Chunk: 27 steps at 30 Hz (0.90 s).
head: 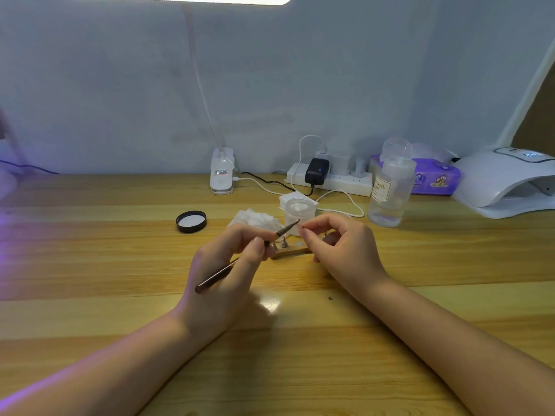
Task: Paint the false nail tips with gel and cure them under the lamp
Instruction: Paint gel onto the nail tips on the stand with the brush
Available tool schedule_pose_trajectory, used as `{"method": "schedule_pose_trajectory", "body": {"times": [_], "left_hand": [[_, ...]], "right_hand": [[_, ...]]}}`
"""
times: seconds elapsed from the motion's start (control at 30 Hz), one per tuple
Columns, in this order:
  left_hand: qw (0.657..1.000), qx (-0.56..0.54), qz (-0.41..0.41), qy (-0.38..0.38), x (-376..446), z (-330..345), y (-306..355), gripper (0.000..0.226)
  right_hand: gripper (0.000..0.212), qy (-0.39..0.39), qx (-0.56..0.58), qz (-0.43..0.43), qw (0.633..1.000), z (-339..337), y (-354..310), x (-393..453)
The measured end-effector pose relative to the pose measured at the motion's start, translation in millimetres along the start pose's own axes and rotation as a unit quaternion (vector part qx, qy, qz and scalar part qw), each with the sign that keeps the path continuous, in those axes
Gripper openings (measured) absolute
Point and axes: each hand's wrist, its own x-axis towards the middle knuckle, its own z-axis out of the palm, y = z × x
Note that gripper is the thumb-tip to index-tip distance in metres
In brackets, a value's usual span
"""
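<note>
I am pinching a slim dark brush (244,259) in my left hand (228,274), its long axis slanting up toward my right hand (339,250), which is pinching a small, hard-to-see nail tip (301,227) at the bristles, just above the wooden holder (289,253); the glossy white lamp (504,181) is sitting well right of it.

Home nail desk, curing lamp (507,183), power strip (330,181)

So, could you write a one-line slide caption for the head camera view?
Left hand holds a gel brush to a nail tip pinched by the right hand, curing lamp waiting at right.
</note>
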Motion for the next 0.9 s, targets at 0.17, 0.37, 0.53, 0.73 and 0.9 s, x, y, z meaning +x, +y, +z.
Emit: {"method": "schedule_pose_trajectory", "body": {"times": [0.17, 0.37, 0.53, 0.73, 0.9], "left_hand": [[1.0, 0.008, -0.007, -0.011, 0.8, 1.6, 0.9, 0.029], [0.999, -0.038, -0.013, -0.006, 0.7, -1.4, 2.9, 0.028], [1.0, -0.008, -0.018, 0.013, 2.6, -1.4, 0.7, 0.015], [0.999, -0.039, -0.024, -0.011, 1.5, -1.0, 2.1, 0.018], [0.999, -0.032, -0.011, 0.018, 1.8, -0.1, 2.8, 0.021]], "right_hand": [[0.006, 0.002, 0.004, -0.002, 1.0, -0.1, 0.2, -0.1], [0.014, -0.009, -0.008, -0.001, 1.0, -0.9, -0.5, 0.2], [0.012, -0.008, 0.002, -0.003, 1.0, -0.8, -0.9, 0.1], [0.012, -0.005, 0.002, -0.002, 1.0, -0.6, -0.8, 0.1], [0.011, -0.004, 0.004, 0.0, 1.0, -0.6, -1.4, 0.0]]}}
